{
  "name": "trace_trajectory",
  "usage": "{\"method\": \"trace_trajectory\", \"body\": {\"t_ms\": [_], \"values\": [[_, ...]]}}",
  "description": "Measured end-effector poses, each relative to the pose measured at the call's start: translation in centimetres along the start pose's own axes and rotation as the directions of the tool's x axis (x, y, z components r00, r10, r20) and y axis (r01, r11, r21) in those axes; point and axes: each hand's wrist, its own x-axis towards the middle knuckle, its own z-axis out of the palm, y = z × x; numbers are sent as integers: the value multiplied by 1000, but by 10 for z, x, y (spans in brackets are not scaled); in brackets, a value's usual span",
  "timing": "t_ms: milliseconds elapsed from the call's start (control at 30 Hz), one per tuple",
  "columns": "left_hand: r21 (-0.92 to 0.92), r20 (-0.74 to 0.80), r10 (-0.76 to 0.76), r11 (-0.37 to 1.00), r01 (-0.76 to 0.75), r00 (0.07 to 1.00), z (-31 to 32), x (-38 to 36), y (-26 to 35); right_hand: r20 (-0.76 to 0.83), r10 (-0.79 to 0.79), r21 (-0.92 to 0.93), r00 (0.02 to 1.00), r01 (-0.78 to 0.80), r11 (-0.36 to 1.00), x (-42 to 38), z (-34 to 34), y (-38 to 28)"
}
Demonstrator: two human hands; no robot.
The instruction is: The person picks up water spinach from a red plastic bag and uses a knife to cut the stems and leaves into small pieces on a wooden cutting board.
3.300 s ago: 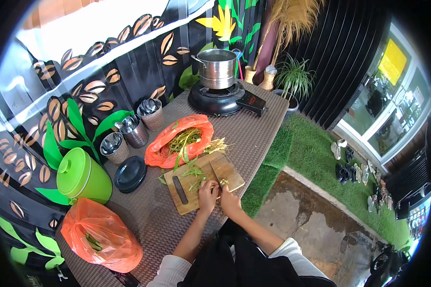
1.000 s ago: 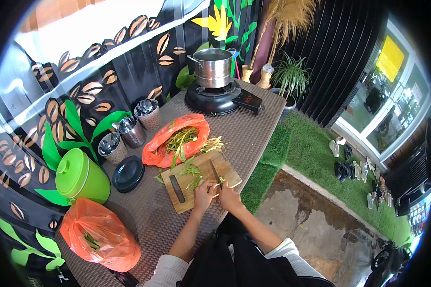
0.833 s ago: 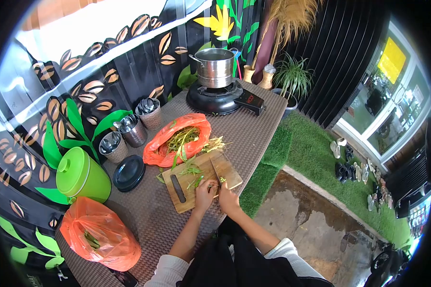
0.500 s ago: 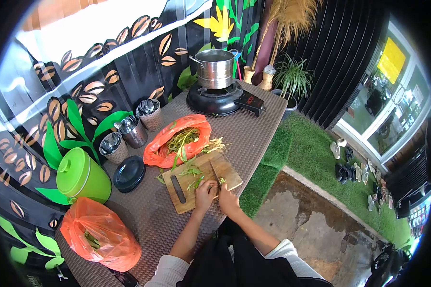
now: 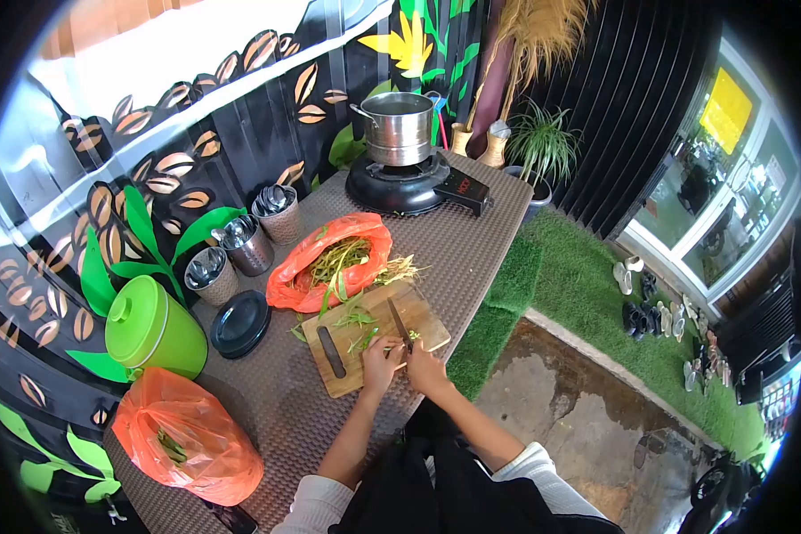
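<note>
A wooden cutting board (image 5: pixel 343 384) lies at the near edge of the table, with green leaves (image 5: pixel 356 318) and small chopped bits scattered on it. My right hand (image 5: pixel 427 369) is closed around the handle of a knife (image 5: pixel 398 320), whose dark blade points away from me over the board. Close beside it, my left hand (image 5: pixel 383 363) is closed, fingers bent, pinching a piece of green stalk (image 5: pixel 389 347) against the board near the blade. Just beyond the board, an open orange plastic bag (image 5: pixel 285 280) holds a heap of leafy greens (image 5: pixel 343 261).
A metal pot (image 5: pixel 400 133) stands on a black portable stove (image 5: pixel 392 191) at the far end. Along the left are cutlery cups (image 5: pixel 276 214), black plates (image 5: pixel 240 325), a green lidded bucket (image 5: pixel 156 329) and a filled orange bag (image 5: pixel 191 445). The table's right edge (image 5: pixel 494 289) borders green turf.
Both hands stay at nearly the same place on the board. The knife has shifted very slightly; nothing else has visibly moved.
</note>
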Motion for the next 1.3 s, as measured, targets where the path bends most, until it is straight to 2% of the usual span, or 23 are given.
{"method": "trace_trajectory", "body": {"t_ms": [167,267,333,467,567,633,733,867,933,1033,1167,1300], "values": [[11,-2,-18,1000,18,1000,-1,1,3,-28,51,-16,998,-51,999,0,7,-4],[45,-26,44,998,-43,999,-2,-1,1,-68,61,29,996,-59,998,10,5,1],[230,-162,151,967,-112,975,-1,-1,3,-58,13,-29,998,-15,999,13,1,6],[252,-50,92,965,-77,994,3,-1,-11,17,-21,-64,1000,22,998,11,-13,7],[296,-8,167,942,-157,986,2,-2,-3,59,-18,-67,998,22,997,7,-16,6],[371,0,280,892,-259,960,4,-2,-1,10,-17,-32,1000,18,999,0,-19,-1],[378,16,292,884,-276,956,3,-2,1,-42,0,-37,999,-1,999,-8,-13,-5],[339,20,255,908,-246,967,1,0,2,-14,19,-21,1000,-20,1000,-3,-1,-6],[357,36,245,902,-242,969,0,-1,2,-70,-41,-95,997,35,995,3,-1,-1],[340,39,240,910,-238,970,0,-1,2,-12,-22,-56,1000,21,998,1,-11,4],[340,35,246,909,-243,969,1,-1,0,-51,12,-102,999,-17,995,-6,-1,2],[325,28,240,916,-236,970,1,-2,-2,-15,-60,-62,998,59,996,19,-3,12]]}}
